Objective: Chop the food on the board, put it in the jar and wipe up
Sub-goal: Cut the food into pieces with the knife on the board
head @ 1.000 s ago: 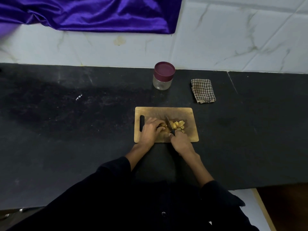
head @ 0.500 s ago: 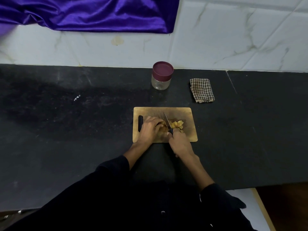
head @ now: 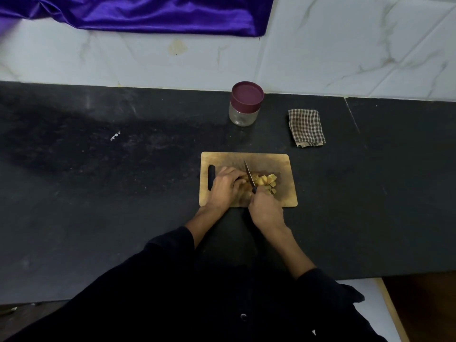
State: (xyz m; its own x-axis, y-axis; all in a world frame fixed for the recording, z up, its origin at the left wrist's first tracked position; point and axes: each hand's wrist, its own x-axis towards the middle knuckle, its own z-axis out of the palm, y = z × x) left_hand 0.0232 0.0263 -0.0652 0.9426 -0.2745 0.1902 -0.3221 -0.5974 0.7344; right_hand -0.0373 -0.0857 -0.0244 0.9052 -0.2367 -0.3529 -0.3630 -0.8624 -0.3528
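Pale yellow food chunks (head: 266, 181): piled mid-board on rectangular wooden chopping board (head: 249, 178), dark tabletop (head: 123, 193). Small steel knife (head: 249, 176): blade tipped further upright than a second ago; right hand (head: 265, 208) fingers clamped on handle. Left hand (head: 225, 187): fingers curled over uncut piece. Chopping continues; maroon-lidded glass jar (head: 245, 103) closed; folded checked cloth (head: 306, 127) untouched.

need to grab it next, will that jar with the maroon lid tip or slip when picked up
The jar looks squat and wide, so tipping seems unlikely. Its clear body looks empty, so probably light. The smooth wall may be slippery; gripping the lid seems safer.
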